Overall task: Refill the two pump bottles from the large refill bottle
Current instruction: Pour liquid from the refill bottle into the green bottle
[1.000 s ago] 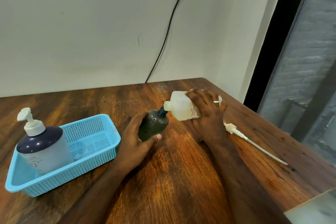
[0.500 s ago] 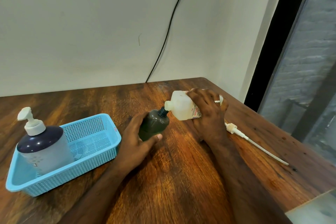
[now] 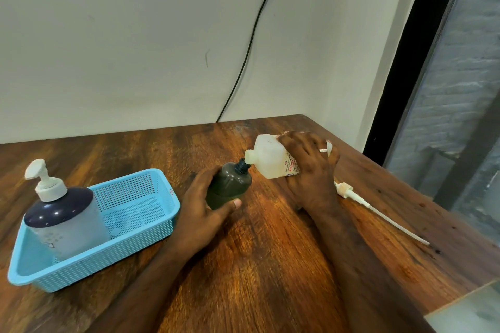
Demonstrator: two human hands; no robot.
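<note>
My left hand [image 3: 201, 211] grips a small dark bottle [image 3: 230, 186] with its pump off, standing on the wooden table [image 3: 257, 265]. My right hand [image 3: 311, 170] holds the white refill bottle [image 3: 270, 158] tipped on its side, its open mouth touching the dark bottle's neck. The removed pump with its long white tube [image 3: 378, 209] lies on the table to the right of my right wrist. A second pump bottle [image 3: 63, 217], dark-topped with a white pump head, stands in the blue basket [image 3: 151, 222] at the left.
The table ends at a white wall behind and at its right edge near a dark window frame [image 3: 411, 62]. A black cable [image 3: 249, 46] runs down the wall. A pale surface [image 3: 470, 311] shows at the bottom right corner.
Both hands and both bottles stay as they were; the refill bottle remains tipped at the dark bottle's neck. Only the view shifts slightly.
</note>
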